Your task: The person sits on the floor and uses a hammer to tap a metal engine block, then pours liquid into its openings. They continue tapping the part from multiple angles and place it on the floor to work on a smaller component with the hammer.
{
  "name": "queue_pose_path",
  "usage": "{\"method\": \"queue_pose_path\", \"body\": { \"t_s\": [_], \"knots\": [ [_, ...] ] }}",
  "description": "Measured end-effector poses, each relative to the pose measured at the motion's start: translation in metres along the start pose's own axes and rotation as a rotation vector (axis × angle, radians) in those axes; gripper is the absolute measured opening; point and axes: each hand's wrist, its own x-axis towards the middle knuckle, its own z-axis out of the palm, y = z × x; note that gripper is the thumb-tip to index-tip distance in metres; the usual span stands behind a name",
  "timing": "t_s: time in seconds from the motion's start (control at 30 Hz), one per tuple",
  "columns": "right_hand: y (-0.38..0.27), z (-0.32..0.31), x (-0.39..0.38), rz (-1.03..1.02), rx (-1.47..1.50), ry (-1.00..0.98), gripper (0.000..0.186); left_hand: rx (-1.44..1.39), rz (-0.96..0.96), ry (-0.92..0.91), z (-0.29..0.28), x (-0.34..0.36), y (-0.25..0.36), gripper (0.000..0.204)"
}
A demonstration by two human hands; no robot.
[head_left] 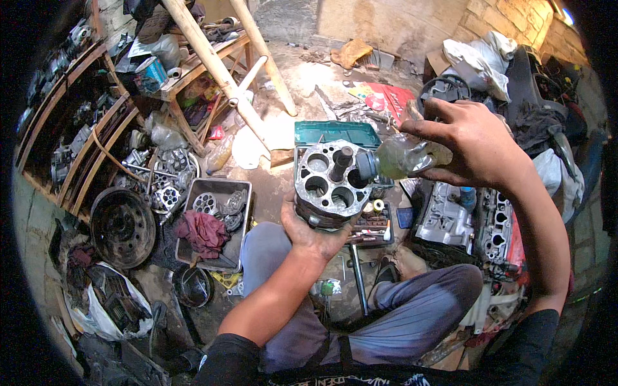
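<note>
Right fingers (pixel 430 132) pinching the bottle (pixel 394 157) sideways, bluish end leftward at the metal block (pixel 335 183), left fingers (pixel 288 211) clasping that

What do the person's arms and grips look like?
The left grip and right grip are bare hands without gloves, and they look a bit smudgy. The left arm and right arm are bare too, with no watch or bracelet showing. The left sleeve and right sleeve are black; the left has a small pale mark.
</note>
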Motion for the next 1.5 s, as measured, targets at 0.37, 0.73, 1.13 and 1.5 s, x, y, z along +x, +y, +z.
{"method": "queue_pose_path", "body": {
  "t_s": [0.37,0.73,1.13,1.5],
  "knots": [
    [-0.002,-0.001,0.001,-0.008,0.007,-0.002,0.053,0.011,0.025,-0.013,0.004,-0.001,0.001,0.073],
    [-0.001,0.001,0.0,0.004,0.005,-0.03,0.053,0.004,0.001,0.0,-0.005,0.002,0.002,0.066],
    [-0.003,0.0,-0.003,0.016,-0.001,-0.051,0.055,0.017,0.007,0.069,-0.006,0.002,0.001,0.069],
    [-0.007,0.001,-0.002,0.06,0.022,-0.049,0.055,-0.015,0.031,0.075,-0.004,0.001,0.003,0.065]
  ]
}}
